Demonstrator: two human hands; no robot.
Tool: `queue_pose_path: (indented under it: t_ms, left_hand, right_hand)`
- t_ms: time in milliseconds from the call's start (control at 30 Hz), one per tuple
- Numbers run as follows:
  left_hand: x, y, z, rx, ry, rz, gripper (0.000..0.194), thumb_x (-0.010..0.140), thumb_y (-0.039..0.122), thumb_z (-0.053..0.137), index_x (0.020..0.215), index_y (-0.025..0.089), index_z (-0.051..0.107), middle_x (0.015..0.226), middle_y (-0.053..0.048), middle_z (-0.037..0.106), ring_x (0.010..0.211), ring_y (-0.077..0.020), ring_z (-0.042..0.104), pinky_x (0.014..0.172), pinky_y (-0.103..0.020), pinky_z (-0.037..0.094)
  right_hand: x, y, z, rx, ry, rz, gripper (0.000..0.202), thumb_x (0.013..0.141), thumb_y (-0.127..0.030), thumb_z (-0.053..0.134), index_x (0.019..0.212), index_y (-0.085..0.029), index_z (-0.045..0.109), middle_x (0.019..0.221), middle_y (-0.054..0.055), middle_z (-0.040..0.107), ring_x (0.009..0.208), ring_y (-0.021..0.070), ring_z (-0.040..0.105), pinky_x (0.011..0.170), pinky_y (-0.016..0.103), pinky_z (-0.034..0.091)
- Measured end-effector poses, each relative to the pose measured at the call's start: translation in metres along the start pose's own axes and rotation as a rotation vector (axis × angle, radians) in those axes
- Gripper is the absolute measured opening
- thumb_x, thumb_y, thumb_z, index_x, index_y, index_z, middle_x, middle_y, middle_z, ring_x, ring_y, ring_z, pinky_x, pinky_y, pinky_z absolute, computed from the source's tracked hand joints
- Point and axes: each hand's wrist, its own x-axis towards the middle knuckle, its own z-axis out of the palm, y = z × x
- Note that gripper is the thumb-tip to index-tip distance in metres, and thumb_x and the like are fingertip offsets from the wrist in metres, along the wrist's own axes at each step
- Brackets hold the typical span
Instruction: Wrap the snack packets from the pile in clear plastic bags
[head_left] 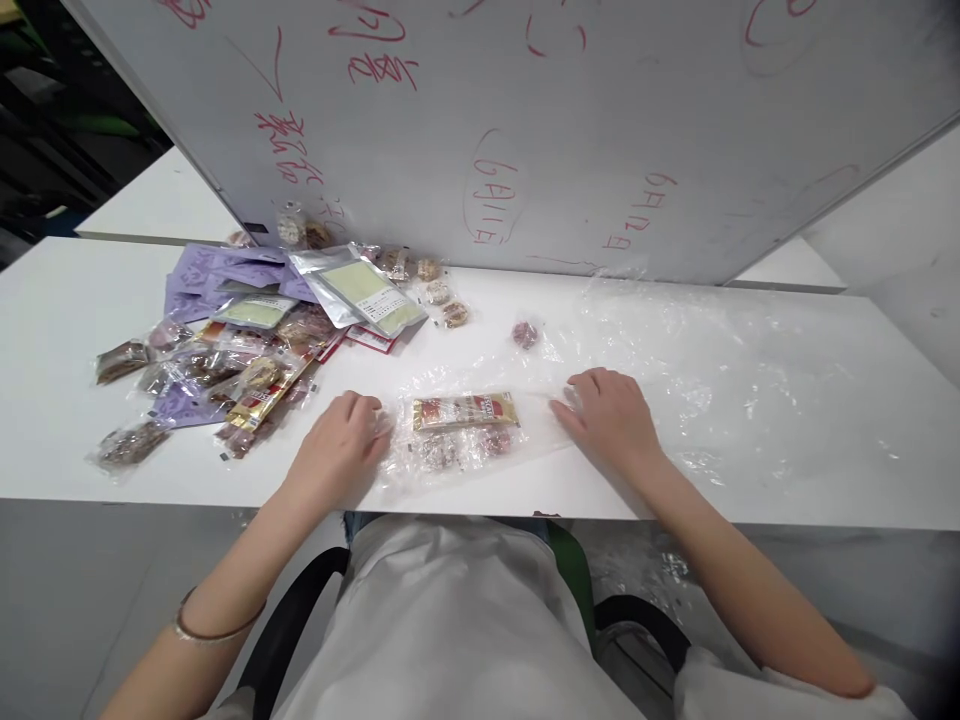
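Observation:
In front of me on the white table lies a clear plastic bag [536,425]. Inside or under its film are a gold-and-red snack packet [465,411] and two small wrapped snacks, one pale [439,452] and one reddish [493,442]. My left hand [339,448] is at the bag's left end, its fingers curled together on the plastic. At the right end rests my right hand [613,418], thumb and fingers apart, with the thumb touching the film. A single small pink wrapped snack [524,334] sits beyond the bag.
To the left is a heap of wrapped snacks [210,370] with purple packets [225,280] and a silver-and-green pouch [367,292]. Clear plastic film [720,390] spreads over the right side. A whiteboard [570,150] with red writing stands along the back.

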Motion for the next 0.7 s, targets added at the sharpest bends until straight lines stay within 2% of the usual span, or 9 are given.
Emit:
queue_pose_path:
  t_ms: [67, 100, 167, 233, 367, 467, 533, 600, 700]
  left_hand:
    - [-0.009, 0.001, -0.007, -0.067, 0.162, 0.173, 0.032, 0.092, 0.036, 0.053, 0.118, 0.018, 0.053, 0.121, -0.018, 0.06, 0.12, -0.0326, 0.057, 0.097, -0.048, 0.048]
    - [-0.013, 0.002, -0.009, -0.107, 0.154, 0.281, 0.042, 0.091, 0.04, 0.057, 0.127, 0.019, 0.05, 0.131, -0.018, 0.056, 0.13, -0.0335, 0.05, 0.106, -0.051, 0.044]
    - [-0.021, 0.004, -0.008, -0.162, 0.001, 0.474, 0.059, 0.09, 0.048, 0.062, 0.14, 0.022, 0.045, 0.147, -0.016, 0.048, 0.142, -0.0338, 0.04, 0.116, -0.054, 0.035]
    - [-0.026, 0.003, -0.003, -0.18, -0.151, 0.543, 0.06, 0.094, 0.048, 0.058, 0.146, 0.024, 0.043, 0.154, -0.012, 0.044, 0.146, -0.0322, 0.035, 0.12, -0.055, 0.029]
    - [-0.029, -0.01, 0.007, -0.312, -0.225, 0.445, 0.039, 0.104, 0.028, 0.038, 0.14, 0.03, 0.053, 0.143, -0.002, 0.058, 0.142, -0.0231, 0.043, 0.121, -0.049, 0.03]
    - [-0.023, -0.02, 0.004, -0.483, -0.216, 0.207, 0.037, 0.104, 0.034, 0.036, 0.127, 0.025, 0.064, 0.132, -0.003, 0.067, 0.13, -0.0237, 0.057, 0.109, -0.04, 0.046]
    - [-0.015, -0.021, 0.001, -0.555, -0.165, -0.005, 0.04, 0.102, 0.044, 0.038, 0.114, 0.02, 0.068, 0.117, -0.006, 0.073, 0.11, -0.024, 0.067, 0.092, -0.033, 0.054]
    - [-0.003, -0.018, 0.0, -0.568, -0.117, -0.155, 0.042, 0.101, 0.048, 0.038, 0.105, 0.019, 0.068, 0.102, -0.005, 0.075, 0.091, -0.0218, 0.069, 0.08, -0.029, 0.053]
    - [0.015, -0.009, 0.003, -0.461, -0.103, -0.227, 0.038, 0.101, 0.044, 0.035, 0.109, 0.02, 0.063, 0.1, -0.006, 0.073, 0.088, -0.0223, 0.067, 0.077, -0.03, 0.05]
  right_hand:
    - [-0.011, 0.003, -0.005, 0.091, 0.03, -0.224, 0.04, 0.095, -0.035, 0.047, 0.127, -0.015, 0.057, 0.134, 0.017, 0.061, 0.129, 0.0326, 0.053, 0.106, 0.051, 0.042]
    - [-0.016, 0.003, -0.006, 0.142, -0.006, -0.315, 0.048, 0.093, -0.032, 0.049, 0.139, -0.017, 0.048, 0.145, 0.014, 0.053, 0.139, 0.0308, 0.044, 0.113, 0.051, 0.038]
    - [-0.024, 0.005, -0.002, 0.216, -0.078, -0.404, 0.059, 0.093, -0.025, 0.048, 0.151, -0.021, 0.035, 0.153, 0.009, 0.046, 0.145, 0.0259, 0.037, 0.117, 0.049, 0.037]
    - [-0.027, 0.008, 0.006, 0.249, -0.069, -0.4, 0.056, 0.095, -0.017, 0.042, 0.15, -0.022, 0.038, 0.149, 0.008, 0.051, 0.142, 0.0231, 0.043, 0.115, 0.047, 0.041]
    - [-0.022, 0.019, 0.019, 0.298, 0.008, -0.346, 0.039, 0.096, -0.015, 0.038, 0.126, -0.022, 0.062, 0.127, 0.007, 0.069, 0.124, 0.023, 0.061, 0.102, 0.045, 0.053]
    - [-0.013, 0.019, 0.013, 0.285, -0.009, -0.2, 0.033, 0.094, -0.02, 0.036, 0.101, -0.022, 0.068, 0.098, 0.007, 0.076, 0.095, 0.0237, 0.072, 0.076, 0.038, 0.057]
    - [-0.006, 0.012, 0.005, 0.261, -0.081, -0.068, 0.031, 0.092, -0.022, 0.034, 0.094, -0.021, 0.066, 0.078, 0.006, 0.074, 0.071, 0.0219, 0.07, 0.06, 0.033, 0.05]
    - [0.003, -0.001, -0.002, 0.269, -0.209, 0.065, 0.027, 0.09, -0.023, 0.035, 0.097, -0.02, 0.061, 0.066, 0.003, 0.068, 0.054, 0.0188, 0.061, 0.053, 0.03, 0.041]
    - [0.014, -0.016, -0.004, 0.242, -0.36, 0.238, 0.02, 0.088, -0.029, 0.043, 0.101, -0.02, 0.056, 0.058, 0.0, 0.062, 0.044, 0.0163, 0.05, 0.051, 0.029, 0.034]
